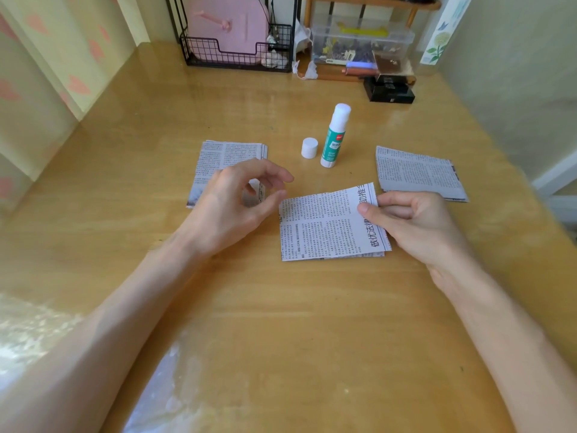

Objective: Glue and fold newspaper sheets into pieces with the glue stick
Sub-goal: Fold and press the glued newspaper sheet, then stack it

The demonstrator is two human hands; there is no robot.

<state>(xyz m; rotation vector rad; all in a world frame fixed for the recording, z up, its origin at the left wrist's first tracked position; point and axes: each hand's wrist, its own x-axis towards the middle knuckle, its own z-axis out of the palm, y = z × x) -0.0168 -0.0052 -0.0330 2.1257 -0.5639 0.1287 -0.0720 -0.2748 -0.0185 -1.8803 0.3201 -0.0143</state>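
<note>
My right hand [415,223] pinches the right edge of a folded newspaper piece [327,226]. The thumb lies on top over the large headline print and the fingers are curled underneath. The piece lies on the table [281,307] and reaches from this hand toward my left hand, with its far right corner lifted a little at the thumb. Its layers show at the near edge, slightly out of line.

My left hand [237,198] holds nothing. Its fingers are loosely curled, and the thumb tip sits just beside the left edge of the piece. I cannot tell whether it touches the paper. Under and beyond this hand lies a stack [231,154] of newspaper sheets, partly hidden by the fingers, with some print showing through the gap between thumb and forefinger.

Beyond the gap between my hands stands the glue stick [334,135], upright and uncapped, its white tip bare. Its white cap [309,147] stands just beside it, on the side toward my left hand.

Just beyond my right hand lies a pile [418,173] of folded newspaper, flat on the table, its near edge close to my knuckles.

Far beyond both hands, at the back of the table, are a black wire basket [237,54], a clear plastic box [362,42] and a small black box [388,89].
</note>
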